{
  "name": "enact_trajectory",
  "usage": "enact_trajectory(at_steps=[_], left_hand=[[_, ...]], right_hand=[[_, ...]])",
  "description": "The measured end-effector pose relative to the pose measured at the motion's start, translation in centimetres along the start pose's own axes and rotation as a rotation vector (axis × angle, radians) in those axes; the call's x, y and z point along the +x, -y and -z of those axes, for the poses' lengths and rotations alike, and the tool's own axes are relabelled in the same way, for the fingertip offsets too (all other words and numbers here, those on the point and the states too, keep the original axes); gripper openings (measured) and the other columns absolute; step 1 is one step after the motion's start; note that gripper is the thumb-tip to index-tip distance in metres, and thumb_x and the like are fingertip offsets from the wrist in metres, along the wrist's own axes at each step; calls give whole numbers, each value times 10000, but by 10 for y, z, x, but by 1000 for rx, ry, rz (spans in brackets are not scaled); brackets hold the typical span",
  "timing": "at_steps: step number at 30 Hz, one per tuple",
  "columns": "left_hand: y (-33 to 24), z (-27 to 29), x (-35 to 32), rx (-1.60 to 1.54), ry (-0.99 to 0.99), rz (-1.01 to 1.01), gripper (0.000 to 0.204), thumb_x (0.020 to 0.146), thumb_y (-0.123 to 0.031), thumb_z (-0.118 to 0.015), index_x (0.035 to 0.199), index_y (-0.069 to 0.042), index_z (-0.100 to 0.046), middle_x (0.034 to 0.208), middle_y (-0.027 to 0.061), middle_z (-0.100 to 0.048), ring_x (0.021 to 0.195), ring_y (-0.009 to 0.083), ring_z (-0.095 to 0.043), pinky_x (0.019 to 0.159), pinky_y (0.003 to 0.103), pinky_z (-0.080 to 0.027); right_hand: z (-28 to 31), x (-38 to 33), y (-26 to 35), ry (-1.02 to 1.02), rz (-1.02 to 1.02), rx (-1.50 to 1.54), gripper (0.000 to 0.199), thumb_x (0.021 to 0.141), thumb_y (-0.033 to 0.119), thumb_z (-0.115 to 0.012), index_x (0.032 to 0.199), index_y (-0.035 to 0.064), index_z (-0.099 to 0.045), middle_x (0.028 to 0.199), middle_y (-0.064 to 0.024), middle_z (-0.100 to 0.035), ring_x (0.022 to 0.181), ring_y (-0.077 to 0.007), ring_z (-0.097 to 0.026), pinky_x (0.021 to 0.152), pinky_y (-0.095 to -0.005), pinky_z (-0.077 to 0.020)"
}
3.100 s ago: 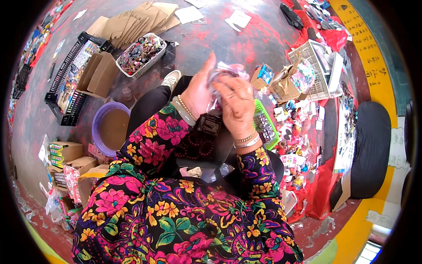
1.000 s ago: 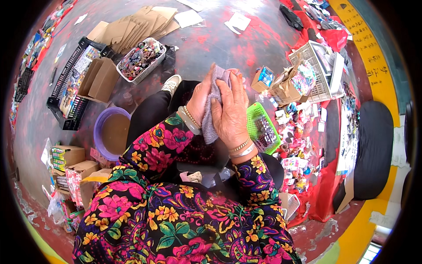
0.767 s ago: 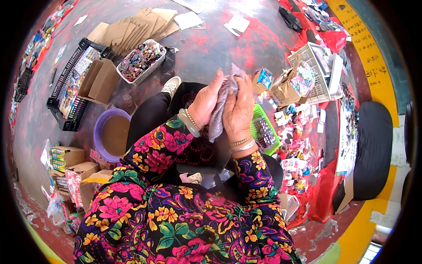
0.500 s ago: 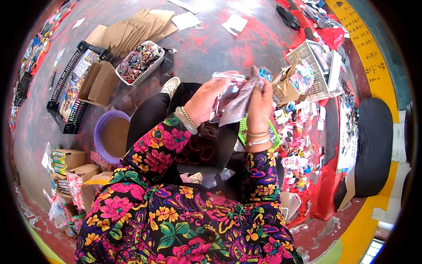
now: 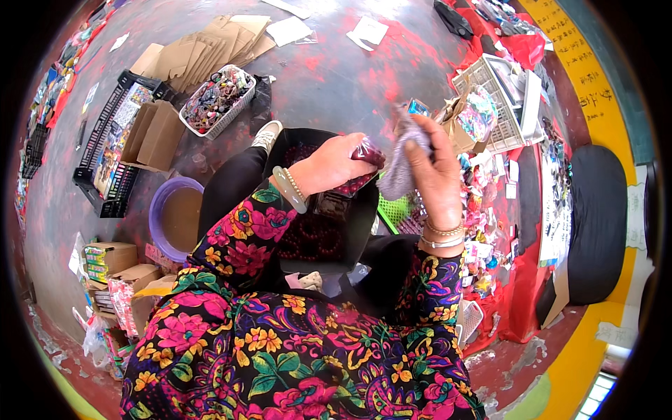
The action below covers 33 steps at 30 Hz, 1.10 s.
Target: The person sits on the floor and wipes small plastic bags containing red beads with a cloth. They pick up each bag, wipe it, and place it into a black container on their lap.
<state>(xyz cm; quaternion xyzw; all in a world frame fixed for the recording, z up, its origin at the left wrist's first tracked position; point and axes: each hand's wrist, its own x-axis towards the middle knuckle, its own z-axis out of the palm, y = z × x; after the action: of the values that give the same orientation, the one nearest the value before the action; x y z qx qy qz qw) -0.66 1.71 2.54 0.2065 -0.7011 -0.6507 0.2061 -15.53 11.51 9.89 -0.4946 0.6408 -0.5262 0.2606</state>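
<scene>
My left hand (image 5: pixel 334 165) is closed on a small clear plastic bag (image 5: pixel 368 150). The bag looks crumpled and dark red now; whether that colour is inside it or shows through, I cannot tell. My right hand (image 5: pixel 435 164) grips a greyish-lilac cloth (image 5: pixel 397 173), which hangs beside the bag. Below both hands, between my legs, a black bin (image 5: pixel 353 246) holds strings of dark red beads (image 5: pixel 311 238). A bright green basket (image 5: pixel 396 210) stands under my right hand, partly hidden.
To the left are a white basket of trinkets (image 5: pixel 245 94), an open cardboard box (image 5: pixel 157 143), a black crate (image 5: pixel 105 206) and a purple basin of brownish water (image 5: pixel 155 217). Small packaged goods (image 5: pixel 483 245) crowd the right, near a cream crate (image 5: pixel 507 129).
My right hand has moved right and up a little with the cloth, away from my left hand. The bag in my left hand has gone from spread flat to bunched.
</scene>
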Motion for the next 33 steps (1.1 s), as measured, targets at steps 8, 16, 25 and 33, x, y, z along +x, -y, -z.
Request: enact_trajectory(at_steps=[8, 16, 25, 33], left_hand=[[-5, -1, -3, 339, -5, -86, 278, 706, -134, -622, 935, 18, -580, 756, 182, -615, 677, 290, -612, 635, 332, -471], [-15, 3, -4, 400, -18, -32, 225, 724, -146, -617, 862, 30, -589, 673, 144, -576, 597, 168, -552, 591, 315, -452], [-9, 5, -8, 356, 103, -243, 168, 759, -110, -578, 860, 24, -567, 699, 171, -573, 600, 261, -558, 583, 340, -443], [-20, 6, -12, 203, 43, -163, 156, 762, -127, -620, 807, 17, -581, 660, 131, -575, 575, 172, -545, 559, 309, -435]], right_hand=[[-10, 0, -17, 291, -38, -181, 277, 772, 105, -612, 1037, 33, -585, 959, -138, -591, 883, -263, -585, 754, -323, -459], [-7, -3, -17, 195, -1, -77, 184, 803, 66, -575, 984, 32, -586, 834, -87, -576, 771, -153, -553, 705, -274, -442], [0, -2, -16, 356, -9, -277, 142, 817, 106, -599, 922, 19, -559, 771, -77, -552, 700, -133, -514, 644, -276, -435], [1, -4, -11, 322, -116, 85, 113, 831, 77, -607, 918, 21, -562, 768, 2, -524, 721, -65, -477, 644, -237, -418]])
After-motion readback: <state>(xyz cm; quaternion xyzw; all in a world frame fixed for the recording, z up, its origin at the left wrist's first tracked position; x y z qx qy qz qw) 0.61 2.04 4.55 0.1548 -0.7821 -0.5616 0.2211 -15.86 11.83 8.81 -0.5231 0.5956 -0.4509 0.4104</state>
